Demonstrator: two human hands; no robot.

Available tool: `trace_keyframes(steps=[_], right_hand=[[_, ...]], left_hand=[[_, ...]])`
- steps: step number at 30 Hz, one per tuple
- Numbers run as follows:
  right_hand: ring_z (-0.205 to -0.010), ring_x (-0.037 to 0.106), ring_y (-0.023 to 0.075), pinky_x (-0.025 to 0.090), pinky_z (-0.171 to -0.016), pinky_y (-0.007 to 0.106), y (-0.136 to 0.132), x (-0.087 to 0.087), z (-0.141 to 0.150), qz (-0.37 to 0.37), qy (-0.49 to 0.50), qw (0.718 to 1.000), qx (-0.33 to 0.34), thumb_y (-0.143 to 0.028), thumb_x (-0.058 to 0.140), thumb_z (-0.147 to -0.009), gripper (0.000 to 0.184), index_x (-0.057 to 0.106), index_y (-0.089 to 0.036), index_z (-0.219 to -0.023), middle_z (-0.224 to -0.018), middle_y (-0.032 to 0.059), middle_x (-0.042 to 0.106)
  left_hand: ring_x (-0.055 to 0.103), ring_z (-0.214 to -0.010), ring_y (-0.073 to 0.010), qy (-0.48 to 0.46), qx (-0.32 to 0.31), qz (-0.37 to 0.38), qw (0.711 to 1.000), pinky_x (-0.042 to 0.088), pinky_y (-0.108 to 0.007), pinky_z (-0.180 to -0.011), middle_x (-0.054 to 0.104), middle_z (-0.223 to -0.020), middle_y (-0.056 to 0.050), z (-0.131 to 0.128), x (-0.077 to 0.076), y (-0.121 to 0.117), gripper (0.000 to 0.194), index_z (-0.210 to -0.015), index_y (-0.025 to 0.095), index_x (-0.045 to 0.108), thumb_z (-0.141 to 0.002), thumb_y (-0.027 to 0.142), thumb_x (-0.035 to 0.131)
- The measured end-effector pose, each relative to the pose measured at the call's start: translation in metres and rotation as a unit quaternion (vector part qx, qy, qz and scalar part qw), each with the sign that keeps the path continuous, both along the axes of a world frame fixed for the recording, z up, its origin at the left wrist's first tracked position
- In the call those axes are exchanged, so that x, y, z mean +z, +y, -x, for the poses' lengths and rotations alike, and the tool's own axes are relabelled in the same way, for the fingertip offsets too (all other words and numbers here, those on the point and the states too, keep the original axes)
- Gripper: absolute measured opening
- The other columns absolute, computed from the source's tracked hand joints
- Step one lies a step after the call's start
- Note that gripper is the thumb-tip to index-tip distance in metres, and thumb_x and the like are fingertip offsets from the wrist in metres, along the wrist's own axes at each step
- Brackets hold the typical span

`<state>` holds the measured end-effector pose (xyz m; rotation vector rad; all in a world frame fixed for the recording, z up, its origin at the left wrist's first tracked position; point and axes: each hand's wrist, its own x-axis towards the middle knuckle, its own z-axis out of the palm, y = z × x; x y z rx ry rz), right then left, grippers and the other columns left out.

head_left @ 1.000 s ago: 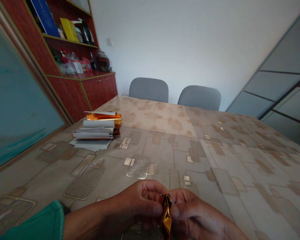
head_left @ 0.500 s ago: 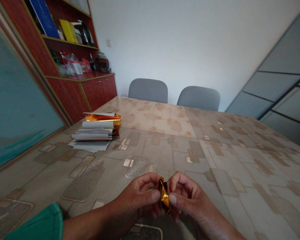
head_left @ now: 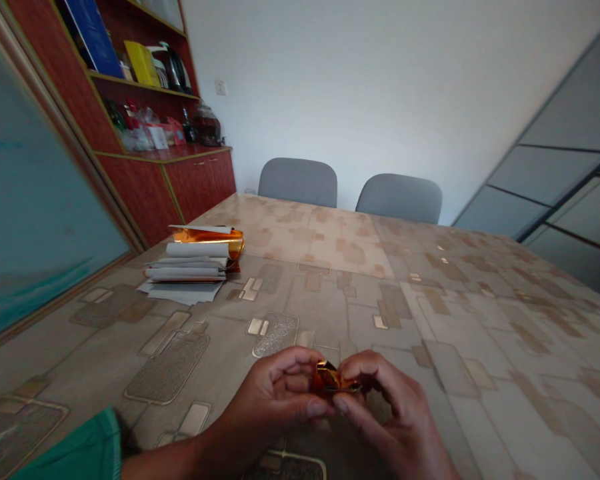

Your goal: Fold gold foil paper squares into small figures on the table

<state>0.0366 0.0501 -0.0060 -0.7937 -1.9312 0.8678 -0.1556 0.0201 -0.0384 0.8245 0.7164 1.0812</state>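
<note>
Between my two hands, low in the middle of the view, is a small folded piece of shiny gold foil paper (head_left: 334,380), its top spread into a hollow. My left hand (head_left: 283,390) pinches its left side, with the thumb in front and the fingers behind. On the other side my right hand (head_left: 387,393) grips the right end between thumb and index finger. Both hands hold the foil just above the patterned table. The underside of the foil is hidden by my fingers.
A stack of grey-backed gold foil sheets (head_left: 193,267) lies at the left on the patterned tablecloth (head_left: 325,300). Two grey chairs (head_left: 297,181) stand at the far edge. Behind, at the left, is a red-brown cabinet (head_left: 200,183) with bottles and boxes.
The foil piece has turned from upright to lying more level, and its top now shows a hollow. My right hand has rolled over it and shifted slightly right.
</note>
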Motion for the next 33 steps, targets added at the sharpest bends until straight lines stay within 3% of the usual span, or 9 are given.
trace_keyframes(steps=[3, 7, 12, 16, 22, 29, 33], right_hand=[[-0.063, 0.064, 0.0121, 0.052, -0.057, 0.019, 0.0, 0.002, 0.001, -0.089, -0.03, 0.996, 0.0, -0.021, 0.066, -0.094, 0.005, 0.064, -0.023, -0.091, -0.078, -0.0012, 0.067], [-0.074, 0.07, 0.0129, 0.057, -0.067, 0.019, 0.001, 0.006, 0.003, -0.138, -0.044, 0.989, 0.036, -0.025, 0.058, -0.102, 0.007, 0.065, -0.023, -0.101, -0.085, 0.0014, 0.071], [-0.088, 0.072, 0.0125, 0.059, -0.079, 0.016, -0.001, 0.007, 0.002, -0.146, -0.039, 0.986, 0.063, -0.024, 0.058, -0.102, 0.016, 0.065, -0.023, -0.116, -0.099, 0.004, 0.072], [-0.089, 0.071, 0.012, 0.058, -0.081, 0.015, -0.002, 0.005, 0.001, -0.123, -0.043, 0.989, 0.064, -0.023, 0.06, -0.101, 0.012, 0.066, -0.022, -0.112, -0.098, 0.0037, 0.071], [-0.087, 0.071, 0.0121, 0.059, -0.077, 0.015, -0.001, 0.004, 0.002, -0.128, -0.061, 0.987, 0.077, -0.024, 0.053, -0.105, 0.017, 0.068, -0.022, -0.11, -0.096, 0.0045, 0.069], [-0.083, 0.07, 0.012, 0.057, -0.074, 0.016, 0.003, 0.012, 0.003, -0.118, -0.057, 0.989, 0.067, -0.027, 0.054, -0.104, 0.012, 0.065, -0.024, -0.108, -0.092, 0.0021, 0.07], [-0.082, 0.068, 0.0124, 0.057, -0.073, 0.018, 0.003, 0.01, 0.003, -0.121, -0.052, 0.989, 0.062, -0.025, 0.053, -0.104, 0.011, 0.064, -0.024, -0.103, -0.092, 0.002, 0.069]], left_hand=[[0.065, -0.08, -0.0142, 0.062, -0.009, -0.028, 0.998, 0.048, -0.021, -0.072, 0.074, -0.092, -0.004, 0.002, 0.005, -0.001, 0.024, -0.105, 0.017, 0.075, -0.084, 0.029, 0.079], [0.061, -0.077, -0.0153, 0.136, 0.007, -0.083, 0.987, 0.047, -0.023, -0.073, 0.071, -0.081, -0.002, 0.004, 0.014, -0.002, 0.019, -0.098, 0.018, 0.079, -0.092, 0.032, 0.067], [0.066, -0.091, -0.0216, 0.187, 0.017, -0.102, 0.977, 0.049, -0.028, -0.082, 0.074, -0.092, -0.005, 0.005, 0.019, 0.0, 0.022, -0.102, 0.02, 0.08, -0.093, 0.028, 0.061], [0.066, -0.097, -0.025, 0.204, 0.037, -0.115, 0.972, 0.051, -0.03, -0.084, 0.072, -0.1, -0.008, 0.005, 0.018, 0.001, 0.023, -0.103, 0.02, 0.081, -0.091, 0.03, 0.063], [0.065, -0.079, -0.0189, 0.186, 0.031, -0.106, 0.976, 0.051, -0.026, -0.073, 0.067, -0.088, -0.006, 0.005, 0.012, 0.002, 0.026, -0.104, 0.018, 0.081, -0.091, 0.036, 0.067], [0.066, -0.072, -0.0128, 0.045, 0.022, -0.009, 0.999, 0.052, -0.023, -0.07, 0.075, -0.087, -0.004, 0.004, 0.0, 0.005, 0.038, -0.113, 0.02, 0.076, -0.081, 0.039, 0.083], [0.067, -0.064, -0.0119, 0.015, 0.038, 0.015, 0.999, 0.051, -0.02, -0.062, 0.075, -0.075, -0.003, 0.004, -0.002, 0.007, 0.036, -0.105, 0.018, 0.074, -0.077, 0.038, 0.086]])
